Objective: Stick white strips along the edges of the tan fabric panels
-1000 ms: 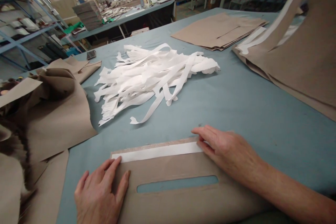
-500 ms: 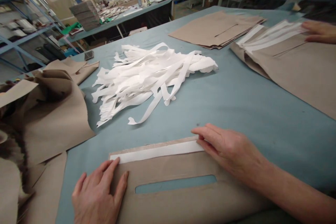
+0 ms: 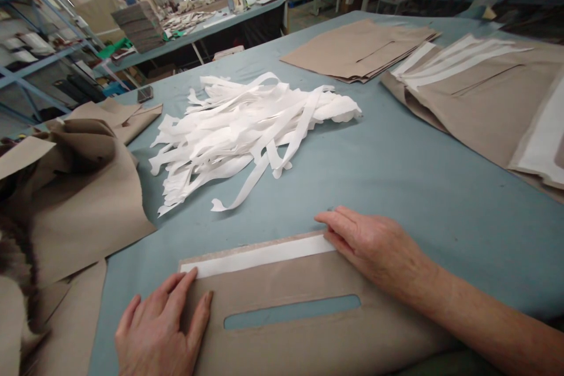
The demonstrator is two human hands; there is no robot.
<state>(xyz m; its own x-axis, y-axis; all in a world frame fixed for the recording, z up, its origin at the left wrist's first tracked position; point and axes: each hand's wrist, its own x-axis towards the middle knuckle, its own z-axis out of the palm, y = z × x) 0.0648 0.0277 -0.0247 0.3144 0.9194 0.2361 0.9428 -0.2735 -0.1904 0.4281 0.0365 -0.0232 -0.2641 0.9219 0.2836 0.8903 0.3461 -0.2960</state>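
Note:
A tan fabric piece point(image 3: 286, 288) with a long slot cut in it lies flat at the near edge of the blue-grey table point(image 3: 396, 176). A white strip point(image 3: 259, 257) runs along its far edge. My left hand point(image 3: 156, 329) lies flat and open on the piece's left end, fingertips at the strip's left end. My right hand point(image 3: 374, 244) rests with fingers stretched out and together, pressing the strip's right end. Neither hand holds anything.
A loose heap of white strips point(image 3: 247, 129) lies in the table's middle. Crumpled tan fabric point(image 3: 83, 188) is piled at the left. Flat tan pieces point(image 3: 356, 50) lie at the back, and more with white strips point(image 3: 476, 82) at the right. Shelving and other tables stand behind.
My hands have stayed put on the strip. At the right, another person's hand and the lifted tan piece have gone from view, and the stack there now lies flat.

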